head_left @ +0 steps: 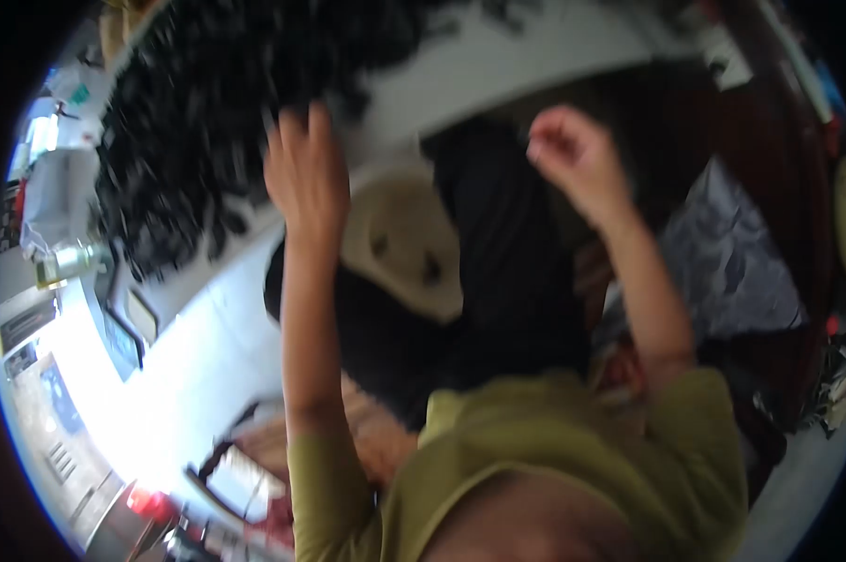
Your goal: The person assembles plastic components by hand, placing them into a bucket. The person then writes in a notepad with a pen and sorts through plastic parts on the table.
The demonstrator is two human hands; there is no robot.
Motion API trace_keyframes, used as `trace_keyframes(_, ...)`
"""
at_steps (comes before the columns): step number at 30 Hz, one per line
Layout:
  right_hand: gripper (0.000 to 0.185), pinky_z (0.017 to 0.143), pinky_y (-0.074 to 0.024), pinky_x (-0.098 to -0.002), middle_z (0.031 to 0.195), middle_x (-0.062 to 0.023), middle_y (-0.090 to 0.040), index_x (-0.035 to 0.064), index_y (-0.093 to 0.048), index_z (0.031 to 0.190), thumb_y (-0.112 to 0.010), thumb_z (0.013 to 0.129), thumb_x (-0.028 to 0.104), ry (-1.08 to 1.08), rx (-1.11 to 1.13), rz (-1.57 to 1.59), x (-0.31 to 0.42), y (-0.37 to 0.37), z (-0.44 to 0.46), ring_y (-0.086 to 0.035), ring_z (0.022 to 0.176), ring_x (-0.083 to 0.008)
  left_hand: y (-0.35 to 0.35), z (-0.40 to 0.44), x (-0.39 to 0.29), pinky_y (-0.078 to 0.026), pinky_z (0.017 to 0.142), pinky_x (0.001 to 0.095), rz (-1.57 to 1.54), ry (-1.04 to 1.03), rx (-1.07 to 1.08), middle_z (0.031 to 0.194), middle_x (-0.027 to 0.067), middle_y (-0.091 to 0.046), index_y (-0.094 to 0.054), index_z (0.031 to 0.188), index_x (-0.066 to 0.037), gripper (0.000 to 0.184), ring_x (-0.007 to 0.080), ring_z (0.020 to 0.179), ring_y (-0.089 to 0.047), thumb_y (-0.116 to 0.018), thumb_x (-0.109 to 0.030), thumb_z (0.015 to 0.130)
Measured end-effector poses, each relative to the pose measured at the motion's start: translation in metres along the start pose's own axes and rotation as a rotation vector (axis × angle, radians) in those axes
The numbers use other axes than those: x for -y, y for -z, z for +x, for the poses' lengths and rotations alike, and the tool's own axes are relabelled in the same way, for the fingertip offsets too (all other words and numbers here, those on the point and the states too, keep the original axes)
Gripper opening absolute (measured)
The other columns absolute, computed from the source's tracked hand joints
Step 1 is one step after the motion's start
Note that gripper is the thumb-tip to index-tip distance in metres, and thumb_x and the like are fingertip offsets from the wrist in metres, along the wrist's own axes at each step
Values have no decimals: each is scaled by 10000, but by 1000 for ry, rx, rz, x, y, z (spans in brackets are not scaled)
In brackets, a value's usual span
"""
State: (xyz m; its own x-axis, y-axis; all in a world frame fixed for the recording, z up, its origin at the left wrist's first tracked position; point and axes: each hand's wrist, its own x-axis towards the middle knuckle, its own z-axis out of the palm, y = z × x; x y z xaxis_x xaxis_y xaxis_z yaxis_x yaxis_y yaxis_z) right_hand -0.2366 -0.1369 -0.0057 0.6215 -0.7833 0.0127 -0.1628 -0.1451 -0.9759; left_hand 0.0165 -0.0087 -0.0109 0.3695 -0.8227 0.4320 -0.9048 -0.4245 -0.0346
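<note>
A large heap of small black pieces (189, 122) covers the far left of the white tabletop (498, 61); blur hides their exact kind. My left hand (308, 173) is over the heap's near right edge, back of the hand up. Its fingertips point into the pieces and are smeared, so its grip does not show. My right hand (578, 164) is raised off the table's near edge, fingers curled towards the thumb. Whatever it may hold is too small to make out. Below, between my knees, a beige container (400, 244) has a few dark pieces in it.
A grey plastic bag (723, 262) is to my right, beside a dark red-brown surface (760, 140). At the left are a jar (67, 264) and a dark-framed flat object (123, 318). A wooden seat (376, 431) shows beneath me.
</note>
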Motion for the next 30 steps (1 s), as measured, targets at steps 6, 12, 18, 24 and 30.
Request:
trace_keyframes(6,265,622,-454,-204,854,-36,-574,13,-556,1102,-569,885,166,-57,123,111,15,0,-25,-539,716,-80,37,-3,-17,-470,588,330,-314,22,-202,862,84,-523,-563,901,-61,205,268,706,-587,-609,26,722)
trace_keyframes(12,268,585,-474,-257,866,-92,-586,-4,-507,1105,-458,908,171,-395,316,896,45,-35,-34,-567,680,-142,55,-48,-5,-500,690,264,-900,-13,23,952,43,-596,-604,991,-57,209,143,836,-618,-642,-12,791)
trace_keyframes(18,201,514,-429,-199,723,-8,-562,34,-523,1069,-534,914,161,-501,502,809,52,-64,-55,-534,585,-71,80,-77,-40,-467,552,201,-1331,203,267,817,45,-541,-630,891,-31,280,88,662,-574,-786,-77,663)
trace_keyframes(24,106,447,-347,-178,665,41,-483,104,-533,1014,-522,934,174,-465,543,612,32,-68,-78,-428,533,-21,73,-115,-44,-384,503,186,-1411,327,320,744,19,-585,-643,977,-18,274,57,573,-494,-729,-26,718)
trace_keyframes(30,229,484,-331,-223,636,46,-475,60,-571,850,-530,932,269,-154,505,320,17,-70,-93,-416,573,-27,53,-129,-46,-422,582,215,-1282,134,411,822,30,-576,-608,935,-3,225,84,696,-517,-714,-83,752)
